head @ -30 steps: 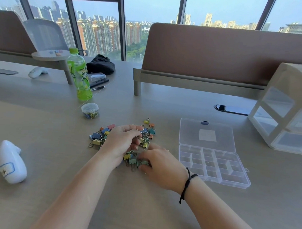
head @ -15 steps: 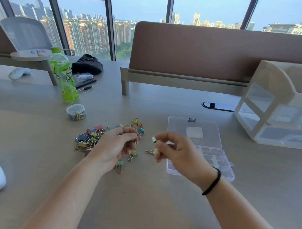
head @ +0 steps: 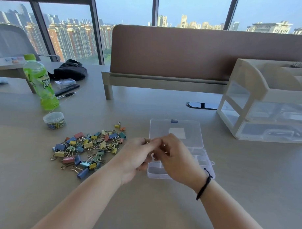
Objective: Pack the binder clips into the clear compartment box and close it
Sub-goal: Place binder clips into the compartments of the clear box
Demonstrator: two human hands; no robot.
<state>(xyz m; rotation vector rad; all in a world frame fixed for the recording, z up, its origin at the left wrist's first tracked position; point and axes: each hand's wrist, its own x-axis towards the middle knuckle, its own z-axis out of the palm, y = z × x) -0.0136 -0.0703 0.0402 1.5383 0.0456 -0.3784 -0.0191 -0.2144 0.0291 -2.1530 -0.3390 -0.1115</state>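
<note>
both hands have shifted rightward off the pile since the earlier frames and now meet above the box. left hand and right hand: fingertips pressed together over the near left part of the clear compartment box, fingers curled; a small glint of metal shows between the fingertips, but whether either hand pinches a clip cannot be told. black cord: worn on the right wrist. box: open on the table, tray nearest, lid laid flat behind it; the visible compartments look bare, the rest hidden by the hands. binder clips: a loose coloured pile on the table, left of the box and just beside the left hand, apart from the box. small round tub: lidded, holding coloured clips, beyond the pile to the left. green bottle: upright behind the tub. pen and black bag: farther back on the left. drawer organiser: pale, at far right. brown divider panel: across the table's far side, with windows and city towers beyond.
</note>
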